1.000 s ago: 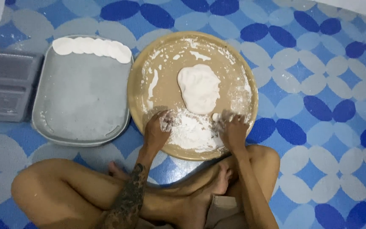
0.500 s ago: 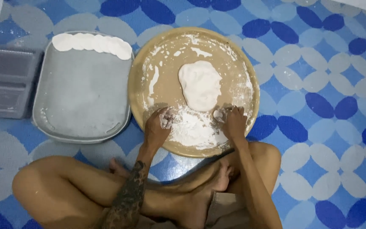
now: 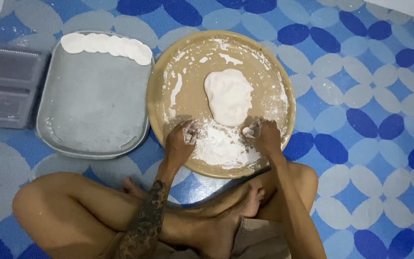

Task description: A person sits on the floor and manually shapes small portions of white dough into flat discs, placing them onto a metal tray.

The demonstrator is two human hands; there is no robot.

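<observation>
While I sit cross-legged on the floor, both my hands rest low on the round tray (image 3: 283,96), in the patch of loose flour (image 3: 221,146) at its near edge. The lump of dough (image 3: 228,96) lies just beyond them, up the tray and away from me, between the two. Its long axis runs roughly away from me, a little wider at the far end. My right hand (image 3: 264,136) sits nearer to it, almost at its lower right edge; my left hand (image 3: 180,144) is a little further off, to the lower left.

My right grip is curled around a small pale bit of dough (image 3: 249,131), pinched at the fingertips. My left grip is bent, fingers dusted white, but I cannot tell whether it holds anything or only presses into the flour.

Well off to the left of my left hand lies the grey metal pan (image 3: 92,110), with a row of flat white dough rounds (image 3: 109,45) overlapping along its far rim. Beyond that, clear plastic boxes (image 3: 5,86) are cut off by the frame edge. My palms and the undersides of my fingers are hidden from view.
</observation>
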